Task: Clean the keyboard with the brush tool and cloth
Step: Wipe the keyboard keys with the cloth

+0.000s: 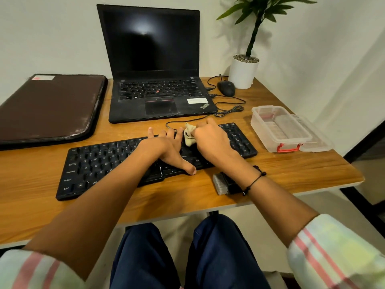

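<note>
A black keyboard (100, 163) lies slanted across the wooden table (187, 197). My left hand (166, 151) lies flat on its middle keys, fingers spread straight and thumb at the front edge. My right hand (210, 138) grips a crumpled beige cloth (189, 134) and presses it onto the keys right of centre. The brush tool (224, 183), black with pale bristles, lies on the table just in front of the keyboard, partly hidden under my right wrist.
Behind the keyboard stands an open black laptop (154, 65), with a dark sleeve (48, 107) to its left. A wired mouse (226, 88) and a potted plant (243, 69) sit at the back right. A clear plastic box (281, 128) with red latch sits right.
</note>
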A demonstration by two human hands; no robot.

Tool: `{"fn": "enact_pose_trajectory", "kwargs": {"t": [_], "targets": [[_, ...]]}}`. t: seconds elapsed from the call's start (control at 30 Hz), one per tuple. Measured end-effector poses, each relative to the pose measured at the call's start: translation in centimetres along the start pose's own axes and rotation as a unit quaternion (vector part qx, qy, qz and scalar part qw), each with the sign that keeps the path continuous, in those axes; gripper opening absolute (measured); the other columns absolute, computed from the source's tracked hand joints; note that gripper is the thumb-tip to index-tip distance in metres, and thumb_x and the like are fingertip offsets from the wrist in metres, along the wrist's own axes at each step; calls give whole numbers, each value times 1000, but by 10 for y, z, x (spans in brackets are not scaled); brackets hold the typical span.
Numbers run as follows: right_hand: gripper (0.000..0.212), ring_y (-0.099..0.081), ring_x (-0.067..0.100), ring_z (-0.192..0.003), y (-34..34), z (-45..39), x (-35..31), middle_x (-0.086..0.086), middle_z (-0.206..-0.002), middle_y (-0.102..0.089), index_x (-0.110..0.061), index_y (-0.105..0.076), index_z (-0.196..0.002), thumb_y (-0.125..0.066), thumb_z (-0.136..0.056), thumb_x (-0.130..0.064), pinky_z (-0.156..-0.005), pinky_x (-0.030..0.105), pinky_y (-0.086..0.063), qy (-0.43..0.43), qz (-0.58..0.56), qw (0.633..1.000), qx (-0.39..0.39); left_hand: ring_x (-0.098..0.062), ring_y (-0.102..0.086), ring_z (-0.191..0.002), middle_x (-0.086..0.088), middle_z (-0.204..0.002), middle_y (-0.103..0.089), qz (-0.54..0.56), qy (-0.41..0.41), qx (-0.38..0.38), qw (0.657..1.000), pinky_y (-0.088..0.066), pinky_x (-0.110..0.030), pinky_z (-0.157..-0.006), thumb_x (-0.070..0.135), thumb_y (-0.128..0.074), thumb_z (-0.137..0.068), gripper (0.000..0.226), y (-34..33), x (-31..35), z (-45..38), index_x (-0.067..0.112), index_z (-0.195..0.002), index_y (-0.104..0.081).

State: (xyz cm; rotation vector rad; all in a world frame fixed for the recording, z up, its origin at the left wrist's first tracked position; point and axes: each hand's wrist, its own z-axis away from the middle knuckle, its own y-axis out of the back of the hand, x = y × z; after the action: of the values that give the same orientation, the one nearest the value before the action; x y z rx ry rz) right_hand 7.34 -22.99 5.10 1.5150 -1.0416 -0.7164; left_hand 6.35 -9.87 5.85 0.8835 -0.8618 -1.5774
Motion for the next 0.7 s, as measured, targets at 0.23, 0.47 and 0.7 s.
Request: {"fn": "enact_pose_trajectory", "kwargs": {"t": [0.23, 0.47, 0.7], "targets": [[33, -57, 29, -104, -4, 1, 52, 13, -110, -64, -12, -64, -120, -55, -89, -5, -81, 36, -50, -123, -55, 990, -33, -34, 7, -145, -14, -159, 11, -11, -1, -14, 1000, 8, -63, -111, 84, -52, -64, 132, 3, 1, 5, 16, -146, 26], [43, -53, 27, -109, 0, -5, 34, 8, -114, -64, -17, -67, -117, -50, -84, 3, -90, 34, -44, -54, -165, 985, 11, -32, 21, -143, -11, -158, 19, 18, -35, 22, 999, 15, -66, -107, 87, -53, -57, 139, 4, 12, -7, 13, -147, 22], [34, -39, 24, -108, -7, 7, 47, 1, -121, -54, -15, -68, -114, -50, -88, -1, -88, 34, -39, 112, -57, 992, -33, -29, 4, -146, -8, -160, 3, 38, -37, 43, 998, 10, -65, -109, 86, -54, -60, 136, -1, 12, -11, 10, -150, 14]]}}
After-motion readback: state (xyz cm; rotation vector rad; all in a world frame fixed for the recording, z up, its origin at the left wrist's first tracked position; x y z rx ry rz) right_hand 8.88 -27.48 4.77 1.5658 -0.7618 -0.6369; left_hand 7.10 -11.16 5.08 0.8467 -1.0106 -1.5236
